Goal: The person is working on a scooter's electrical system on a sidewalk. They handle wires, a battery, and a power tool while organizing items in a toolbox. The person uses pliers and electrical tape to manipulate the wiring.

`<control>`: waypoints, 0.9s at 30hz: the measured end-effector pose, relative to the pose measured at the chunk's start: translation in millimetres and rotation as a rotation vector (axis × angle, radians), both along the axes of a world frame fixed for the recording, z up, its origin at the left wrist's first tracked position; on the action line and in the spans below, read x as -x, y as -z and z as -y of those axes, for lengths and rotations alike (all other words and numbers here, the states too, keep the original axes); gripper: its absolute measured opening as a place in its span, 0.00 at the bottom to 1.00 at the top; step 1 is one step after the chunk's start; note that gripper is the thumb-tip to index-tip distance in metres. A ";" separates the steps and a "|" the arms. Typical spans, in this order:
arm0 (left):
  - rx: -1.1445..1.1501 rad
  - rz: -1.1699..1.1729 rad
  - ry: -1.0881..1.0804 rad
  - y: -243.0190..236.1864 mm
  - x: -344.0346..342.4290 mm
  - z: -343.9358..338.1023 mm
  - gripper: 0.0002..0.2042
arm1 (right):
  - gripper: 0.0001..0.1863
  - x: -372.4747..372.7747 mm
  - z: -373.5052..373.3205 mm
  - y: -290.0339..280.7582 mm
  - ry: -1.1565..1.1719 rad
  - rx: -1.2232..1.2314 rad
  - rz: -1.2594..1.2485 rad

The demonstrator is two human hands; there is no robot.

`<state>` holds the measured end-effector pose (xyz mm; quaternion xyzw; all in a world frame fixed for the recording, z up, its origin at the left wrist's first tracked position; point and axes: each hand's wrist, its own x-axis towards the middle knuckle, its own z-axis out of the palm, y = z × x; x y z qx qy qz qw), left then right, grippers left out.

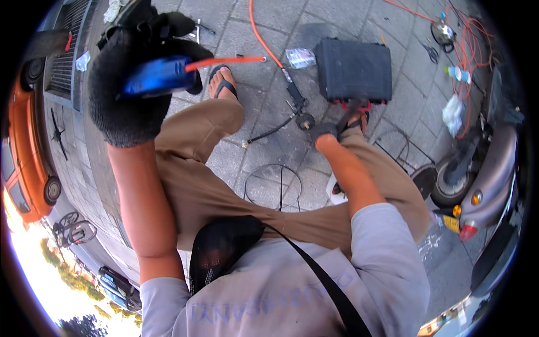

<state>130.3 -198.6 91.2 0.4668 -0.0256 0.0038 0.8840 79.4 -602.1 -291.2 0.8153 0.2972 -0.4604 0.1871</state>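
Note:
My left hand point(132, 84), in a black knit glove, is raised at the upper left with its fingers closed around a glossy blue bottle point(154, 77). A long orange spout sticks out of the bottle to the right; its exact kind does not show. My right hand point(325, 133), in a dark glove, is low beside my right knee, next to the black hard case point(355, 70) with red latches. Its fingers are blurred and partly lost against dark things, so their hold is unclear. Left of it, an air inflator with a round gauge point(305, 121) lies on the paving.
An orange air hose point(257, 28) runs to the inflator. A clear packet point(301, 58) lies beside the case. On the right are a coiled orange hose point(474, 53), paper cups point(457, 74) and a parked scooter point(488, 180). A metal grate point(66, 56) lies at the left.

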 end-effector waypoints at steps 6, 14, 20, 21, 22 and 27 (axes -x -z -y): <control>-0.005 -0.090 -0.102 7.5 11.3 -8.5 0.27 | 0.17 -7.4 8.1 -9.1 0.074 0.029 -0.089; 0.113 -0.044 -0.332 -3.6 15.9 -18.2 0.25 | 0.22 -76.2 -90.0 -83.0 0.232 -0.154 -0.084; 0.132 -0.108 -0.422 4.1 31.4 -37.2 0.23 | 0.26 -150.1 -213.8 -58.8 0.420 -0.253 0.073; 0.126 -0.135 -0.456 6.3 35.1 -42.3 0.23 | 0.27 -159.5 -235.5 -64.5 0.513 -0.250 0.074; 0.120 -0.162 -0.490 9.2 37.9 -45.0 0.22 | 0.23 -165.5 -246.6 -61.5 0.542 -0.281 0.115; 0.150 -0.275 -0.521 10.9 35.1 -43.8 0.26 | 0.22 -169.0 -268.8 -31.7 0.489 -0.247 0.106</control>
